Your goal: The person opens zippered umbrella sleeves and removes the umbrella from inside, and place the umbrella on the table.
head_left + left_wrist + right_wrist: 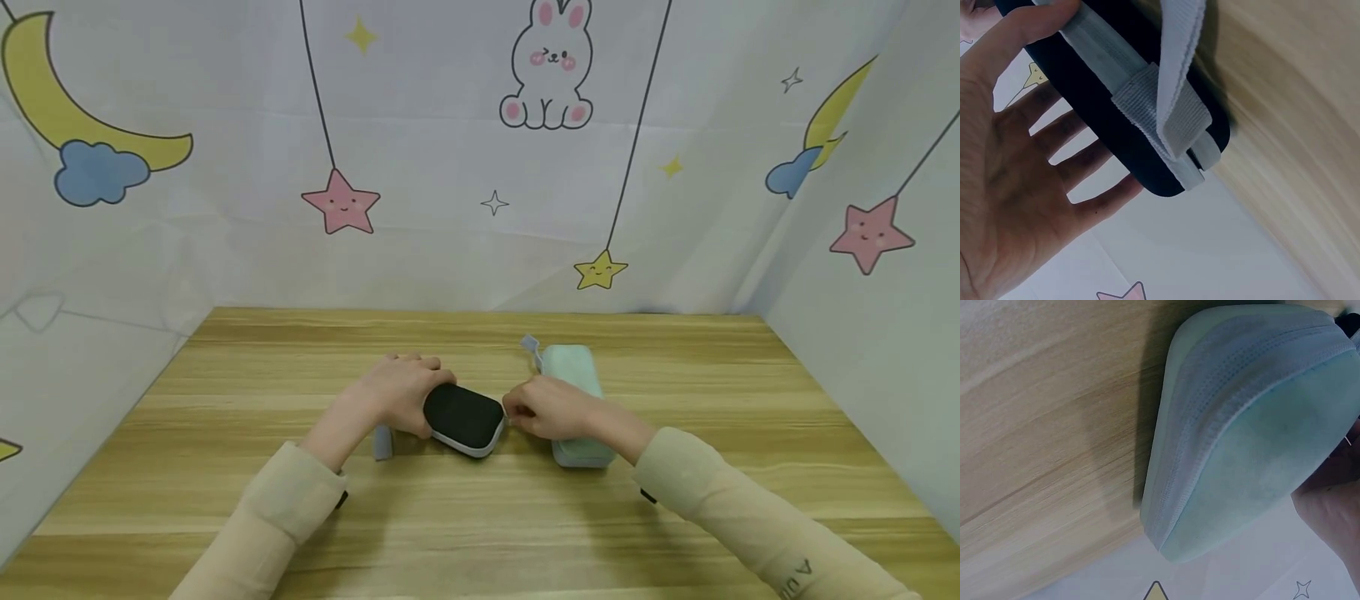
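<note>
A small black zip case (pixel 463 415) with a pale grey zipper band lies near the middle of the table. My left hand (pixel 405 392) grips its left end, thumb on the near side and fingers over the far side. A grey fabric strap loop (pixel 1179 69) hangs from that end in the left wrist view. At the case's right end, my right hand (pixel 555 407) has curled fingers and pinches what seems to be the zipper pull, mostly hidden by the fingertips. Beneath the right wrist is a mint green zip case (pixel 1272 444), partly covered by that hand in the head view.
The wooden table (pixel 465 533) has a white printed curtain (pixel 435 267) behind it and along both sides. A light wrist strap (pixel 531 343) sticks out from the far left corner of the mint case.
</note>
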`<state>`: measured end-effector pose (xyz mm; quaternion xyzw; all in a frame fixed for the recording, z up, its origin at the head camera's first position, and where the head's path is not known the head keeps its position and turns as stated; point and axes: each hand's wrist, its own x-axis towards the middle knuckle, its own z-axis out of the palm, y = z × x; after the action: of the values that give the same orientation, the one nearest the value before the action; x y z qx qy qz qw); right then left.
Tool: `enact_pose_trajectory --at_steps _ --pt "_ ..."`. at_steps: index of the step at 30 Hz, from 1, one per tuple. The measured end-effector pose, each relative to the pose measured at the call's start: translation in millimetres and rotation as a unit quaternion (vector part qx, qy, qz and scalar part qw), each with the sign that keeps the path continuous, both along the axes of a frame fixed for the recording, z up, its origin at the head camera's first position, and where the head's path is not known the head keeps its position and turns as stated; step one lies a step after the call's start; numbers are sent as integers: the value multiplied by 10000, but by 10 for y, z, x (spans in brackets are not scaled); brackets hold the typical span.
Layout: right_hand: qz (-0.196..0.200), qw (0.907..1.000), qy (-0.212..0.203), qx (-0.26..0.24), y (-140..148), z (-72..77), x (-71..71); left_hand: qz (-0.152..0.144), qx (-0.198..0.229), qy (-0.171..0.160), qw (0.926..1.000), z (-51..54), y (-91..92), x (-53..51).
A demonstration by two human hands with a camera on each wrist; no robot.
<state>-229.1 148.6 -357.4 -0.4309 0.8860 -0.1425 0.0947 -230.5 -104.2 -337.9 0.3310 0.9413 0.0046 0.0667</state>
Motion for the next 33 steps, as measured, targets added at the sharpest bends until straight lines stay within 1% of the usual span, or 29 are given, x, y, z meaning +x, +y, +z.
enact_pose_trajectory --at_steps 6,12,18,26,33 --pt "2 10000 3 -46 15 1 6 23 24 81 10000 -9 -9 31" --pt "24 9999 49 -105 24 -16 0 144 -127 116 9997 -17 5 45" --pt "-39 9999 80 -115 29 -22 -3 175 -311 389 9986 -29 20 64" --pt "-172 9998 15 -104 33 -26 -3 188 -310 770 9964 -95 2 109" --pt "-182 9997 42 -150 39 -47 -1 240 -356 924 9948 -119 -18 139"
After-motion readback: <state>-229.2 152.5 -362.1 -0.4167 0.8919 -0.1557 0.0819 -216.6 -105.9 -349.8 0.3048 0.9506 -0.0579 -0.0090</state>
